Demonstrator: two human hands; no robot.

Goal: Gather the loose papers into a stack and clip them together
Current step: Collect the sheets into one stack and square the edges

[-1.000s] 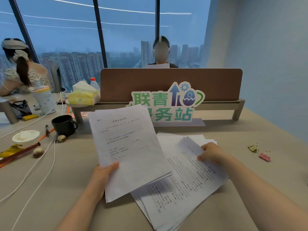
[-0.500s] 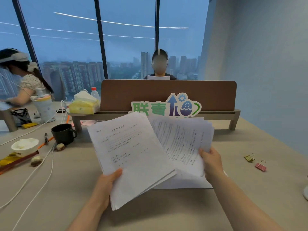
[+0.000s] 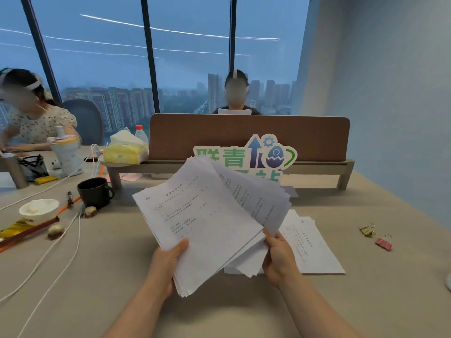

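Second bundle lifted off the table and brought against the first.

The right hand (image 3: 278, 259), which a second ago pressed sheets flat on the table (image 3: 366, 301), now grips them raised, sliding under the bundle (image 3: 202, 220) gripped by the left hand (image 3: 168, 262). Some sheets (image 3: 314, 250) remain on the table beside; two binder clips (image 3: 375, 237) wait at the right, untouched.

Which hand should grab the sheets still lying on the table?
Probably the right hand: the remaining sheets lie directly beside it, while the left hand grips the main stack.
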